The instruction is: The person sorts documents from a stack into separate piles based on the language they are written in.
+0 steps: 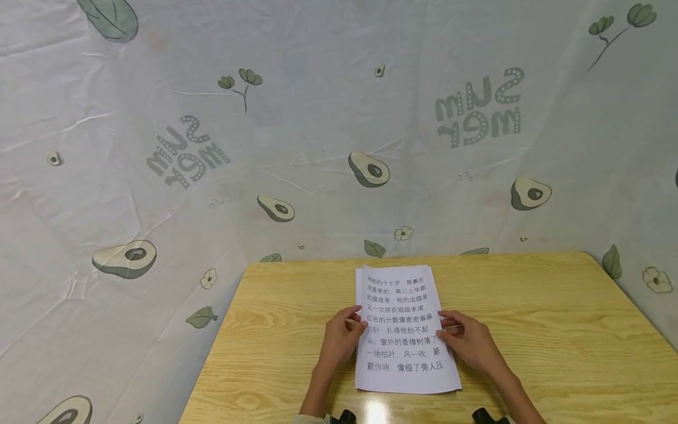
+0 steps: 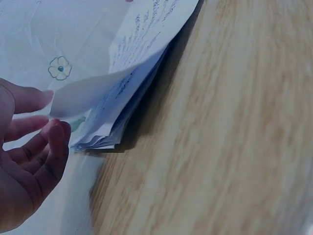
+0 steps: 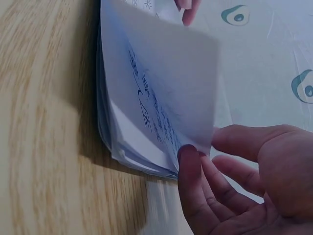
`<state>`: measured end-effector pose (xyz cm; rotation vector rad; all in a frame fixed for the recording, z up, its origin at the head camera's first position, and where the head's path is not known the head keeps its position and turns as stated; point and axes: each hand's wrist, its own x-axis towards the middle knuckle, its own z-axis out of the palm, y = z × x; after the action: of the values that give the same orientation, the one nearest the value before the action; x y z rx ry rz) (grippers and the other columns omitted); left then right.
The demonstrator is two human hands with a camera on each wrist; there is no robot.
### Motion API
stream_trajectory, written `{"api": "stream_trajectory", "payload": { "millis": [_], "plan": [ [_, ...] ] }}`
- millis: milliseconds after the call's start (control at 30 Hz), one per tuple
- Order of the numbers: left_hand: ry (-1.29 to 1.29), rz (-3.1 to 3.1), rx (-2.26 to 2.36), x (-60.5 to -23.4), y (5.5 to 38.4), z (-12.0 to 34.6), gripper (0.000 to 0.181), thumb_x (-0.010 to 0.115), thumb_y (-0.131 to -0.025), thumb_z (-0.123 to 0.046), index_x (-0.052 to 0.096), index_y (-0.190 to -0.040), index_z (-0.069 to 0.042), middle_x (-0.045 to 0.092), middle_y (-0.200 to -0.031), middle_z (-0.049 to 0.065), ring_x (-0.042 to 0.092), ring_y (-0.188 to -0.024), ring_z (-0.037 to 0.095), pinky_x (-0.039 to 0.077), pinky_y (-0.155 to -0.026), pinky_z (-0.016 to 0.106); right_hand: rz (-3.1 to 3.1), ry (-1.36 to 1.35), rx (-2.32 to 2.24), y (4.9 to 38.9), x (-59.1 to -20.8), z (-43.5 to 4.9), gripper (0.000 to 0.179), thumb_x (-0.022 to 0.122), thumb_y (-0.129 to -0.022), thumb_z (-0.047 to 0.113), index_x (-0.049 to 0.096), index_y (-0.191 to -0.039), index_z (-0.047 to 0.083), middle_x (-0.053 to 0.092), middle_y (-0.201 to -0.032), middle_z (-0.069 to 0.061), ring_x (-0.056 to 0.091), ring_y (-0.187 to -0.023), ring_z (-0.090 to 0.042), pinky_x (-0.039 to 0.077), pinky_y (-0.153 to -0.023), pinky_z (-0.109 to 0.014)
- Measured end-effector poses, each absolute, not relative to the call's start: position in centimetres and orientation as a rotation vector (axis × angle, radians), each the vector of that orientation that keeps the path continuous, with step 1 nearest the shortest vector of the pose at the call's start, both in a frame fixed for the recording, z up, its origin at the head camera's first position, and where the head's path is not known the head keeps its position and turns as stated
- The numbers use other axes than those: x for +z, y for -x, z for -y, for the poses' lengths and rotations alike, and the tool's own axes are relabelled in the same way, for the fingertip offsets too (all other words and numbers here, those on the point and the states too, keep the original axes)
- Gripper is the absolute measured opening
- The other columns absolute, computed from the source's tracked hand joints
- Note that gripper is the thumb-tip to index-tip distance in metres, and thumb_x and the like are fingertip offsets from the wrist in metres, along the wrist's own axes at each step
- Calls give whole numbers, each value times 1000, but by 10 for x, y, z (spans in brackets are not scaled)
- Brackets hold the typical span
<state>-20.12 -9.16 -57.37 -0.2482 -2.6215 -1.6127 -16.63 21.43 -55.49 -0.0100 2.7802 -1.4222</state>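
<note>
On the table lies a stack of white paper sheets (image 1: 402,380), its top page printed with lines of Chinese characters. My left hand (image 1: 341,335) pinches the left edge of the top sheet between thumb and fingers. On the opposite side, my right hand (image 1: 468,338) pinches the right edge. The lifted sheet (image 3: 193,73) bends up in the right wrist view, showing its blank underside, with printed text visible on the page below. In the left wrist view, the raised sheet edge (image 2: 80,93) stands apart from the loosely layered sheets (image 2: 105,143) underneath.
A wood-grain table (image 1: 286,330) carries the stack near its middle. Behind and to the left hangs a pale cloth (image 1: 318,118) printed with avocados, leaves and flowers. Two black objects (image 1: 346,417) show at the bottom edge by the wrists.
</note>
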Motion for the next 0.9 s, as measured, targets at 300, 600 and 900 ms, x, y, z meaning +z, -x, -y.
{"api": "stream_trajectory", "payload": {
  "millis": [300, 600, 900],
  "plan": [
    [168, 2600, -1665, -575, 203, 91, 47, 75, -92, 7, 67, -138, 4, 71, -103, 12, 66, -78, 7, 56, -65, 17, -2720, 10, -1485, 169, -558, -219, 51, 75, -94, 2, 61, -142, -9, 73, -117, -20, 76, -97, -23, 61, -67, -23],
    [122, 2578, -1720, -578, 203, 98, 47, 74, -91, 9, 69, -137, 1, 70, -103, 11, 67, -81, 11, 55, -65, 18, -2674, -13, -1500, 169, -558, -222, 52, 74, -94, 2, 59, -143, -11, 71, -117, -20, 73, -90, -13, 60, -67, -24],
    [83, 2567, -1808, -579, 207, 110, 45, 74, -92, 7, 71, -135, -1, 68, -104, 12, 68, -83, 14, 55, -67, 19, -2498, 40, -1706, 169, -555, -222, 56, 72, -98, 1, 52, -149, -13, 66, -125, -27, 75, -97, -17, 64, -70, -30]
  ]
}}
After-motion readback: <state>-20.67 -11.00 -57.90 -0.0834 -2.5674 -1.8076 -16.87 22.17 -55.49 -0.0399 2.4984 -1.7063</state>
